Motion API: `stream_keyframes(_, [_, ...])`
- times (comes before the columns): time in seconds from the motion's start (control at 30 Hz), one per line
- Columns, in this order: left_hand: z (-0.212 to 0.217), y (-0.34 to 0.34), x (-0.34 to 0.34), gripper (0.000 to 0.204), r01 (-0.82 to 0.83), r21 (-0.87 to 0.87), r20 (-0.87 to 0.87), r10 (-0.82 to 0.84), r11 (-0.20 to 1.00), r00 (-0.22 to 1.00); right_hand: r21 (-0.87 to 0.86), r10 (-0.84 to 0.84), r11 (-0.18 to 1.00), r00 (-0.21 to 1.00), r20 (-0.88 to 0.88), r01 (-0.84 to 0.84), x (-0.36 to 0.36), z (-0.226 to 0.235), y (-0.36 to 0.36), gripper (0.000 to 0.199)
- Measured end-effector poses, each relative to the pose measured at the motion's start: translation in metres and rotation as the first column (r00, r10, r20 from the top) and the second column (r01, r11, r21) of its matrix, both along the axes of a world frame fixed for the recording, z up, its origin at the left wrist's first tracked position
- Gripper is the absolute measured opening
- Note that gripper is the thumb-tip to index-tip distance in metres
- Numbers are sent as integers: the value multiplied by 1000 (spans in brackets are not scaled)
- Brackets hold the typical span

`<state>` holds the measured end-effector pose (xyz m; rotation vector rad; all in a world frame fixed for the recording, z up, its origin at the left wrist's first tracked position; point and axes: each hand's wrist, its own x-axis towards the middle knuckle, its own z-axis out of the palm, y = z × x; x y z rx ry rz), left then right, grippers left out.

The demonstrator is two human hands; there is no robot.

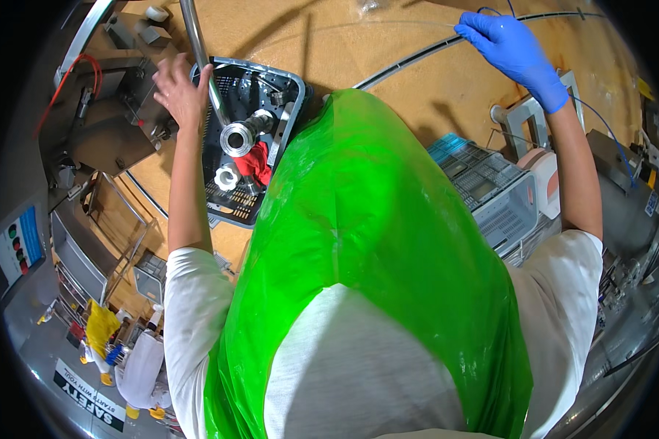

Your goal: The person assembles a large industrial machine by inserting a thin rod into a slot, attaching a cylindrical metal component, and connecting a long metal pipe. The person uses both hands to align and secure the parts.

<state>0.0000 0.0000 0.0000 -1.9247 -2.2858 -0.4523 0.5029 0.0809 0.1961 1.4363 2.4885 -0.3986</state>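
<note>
A person's hands about a dark crate (234,211), which we take as landmark. Just left of the crate's far end we find the bare left hand (181,95), its fingers spread apart and closed on nothing we can see; its thumb lies beside a metal tube (195,33), though whether the two touch we cannot tell. Well to the right of the crate is the blue-gloved right hand (509,55), fingers drawn together; we cannot tell whether they are clamped on anything. As to progress, we judge only that parts are already in the crate: a flanged fitting (255,126), a lobed ring (220,176) and a red cloth (253,162) lie inside it, and the tube slants down into it; what is left we cannot judge. We note polished, round-mouthed metal in the fitting, scalloped edges on the paler ring, soft folds in the cloth and slotted walls on the crate; against its right side bulges a glossy, creased green apron (366,197)
</note>
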Motion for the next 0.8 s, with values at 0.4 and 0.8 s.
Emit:
stream_keyframes(0.4, [18,4,49,35,401,-499,455,-161,769,876,439,267,881,951,-158,-174,51,-35,26,28])
stream_keyframes(0.8, [93,10,172,25,424,-220,664,-184,878,725,370,214,926,910,-356,-73,-161,-109,-53,27])
